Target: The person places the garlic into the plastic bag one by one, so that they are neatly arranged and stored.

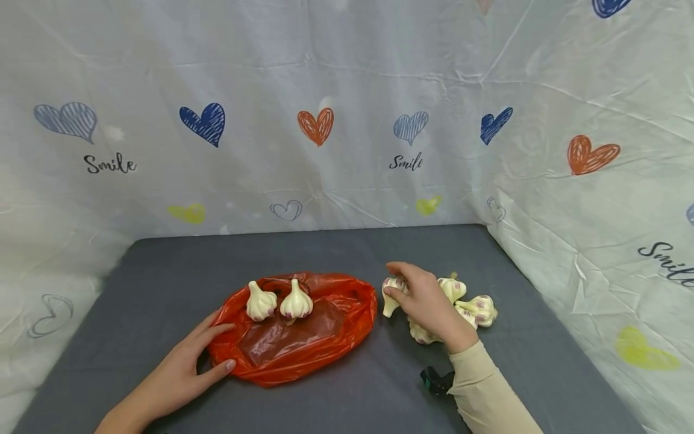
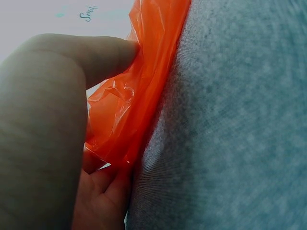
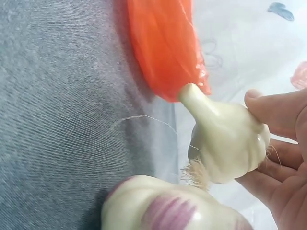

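From here I see the right hand (image 1: 428, 304) pinching a garlic bulb (image 3: 225, 139) between thumb and fingers, just beyond the right rim of the red bag (image 1: 320, 361), beside the other bulbs (image 1: 481, 311). The left hand (image 1: 187, 364), thumb and fingers spread, grips the bag's left edge, near two bulbs inside (image 1: 261, 302). Grey tabletop (image 1: 325, 253) stretches behind to its far edge.

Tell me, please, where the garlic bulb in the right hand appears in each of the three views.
Head: garlic bulb right of centre, in the right hand, just right of the red bag.
Left wrist: the bulb is not in this picture.
Right wrist: the bulb is right of centre, above another bulb at the bottom edge.
Shared landmark: the red bag, low in head, upper middle in left wrist, top middle in right wrist.
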A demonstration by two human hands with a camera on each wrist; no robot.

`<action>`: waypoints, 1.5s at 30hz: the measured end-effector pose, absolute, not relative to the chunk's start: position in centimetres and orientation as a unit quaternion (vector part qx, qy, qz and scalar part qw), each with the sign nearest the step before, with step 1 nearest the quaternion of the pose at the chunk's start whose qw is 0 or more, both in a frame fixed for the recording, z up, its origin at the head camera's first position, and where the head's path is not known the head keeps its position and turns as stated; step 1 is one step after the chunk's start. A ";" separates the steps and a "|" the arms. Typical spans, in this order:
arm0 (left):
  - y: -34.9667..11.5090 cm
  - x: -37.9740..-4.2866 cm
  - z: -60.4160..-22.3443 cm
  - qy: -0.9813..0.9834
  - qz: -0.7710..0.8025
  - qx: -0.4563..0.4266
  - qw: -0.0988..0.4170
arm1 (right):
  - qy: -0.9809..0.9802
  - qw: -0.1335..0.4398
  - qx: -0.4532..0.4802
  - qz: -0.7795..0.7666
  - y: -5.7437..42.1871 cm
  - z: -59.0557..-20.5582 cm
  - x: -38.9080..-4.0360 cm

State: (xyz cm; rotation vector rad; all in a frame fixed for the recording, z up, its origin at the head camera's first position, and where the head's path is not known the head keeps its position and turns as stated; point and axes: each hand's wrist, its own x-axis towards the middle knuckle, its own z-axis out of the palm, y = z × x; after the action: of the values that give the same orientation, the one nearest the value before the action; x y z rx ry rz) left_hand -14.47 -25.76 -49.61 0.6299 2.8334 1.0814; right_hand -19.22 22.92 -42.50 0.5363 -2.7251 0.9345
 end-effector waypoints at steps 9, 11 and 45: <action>-25.8 -14.3 -49.6 0.916 0.347 0.202 0.021 | -0.917 0.114 0.184 0.336 22.8 -42.0 -19.1; -25.8 -14.3 -49.6 0.915 0.347 0.202 0.021 | -0.916 0.120 0.186 0.335 22.7 -41.9 -19.2; -25.7 -14.3 -49.6 0.915 0.352 0.197 0.025 | -0.897 0.119 0.233 0.356 17.5 -40.8 -20.6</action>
State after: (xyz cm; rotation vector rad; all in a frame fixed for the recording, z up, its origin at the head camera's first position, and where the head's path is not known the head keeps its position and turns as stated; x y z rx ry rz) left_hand -14.30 -25.66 -49.55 0.6083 2.8290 1.0875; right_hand -20.57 17.45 -40.82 0.6803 -2.6235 1.0403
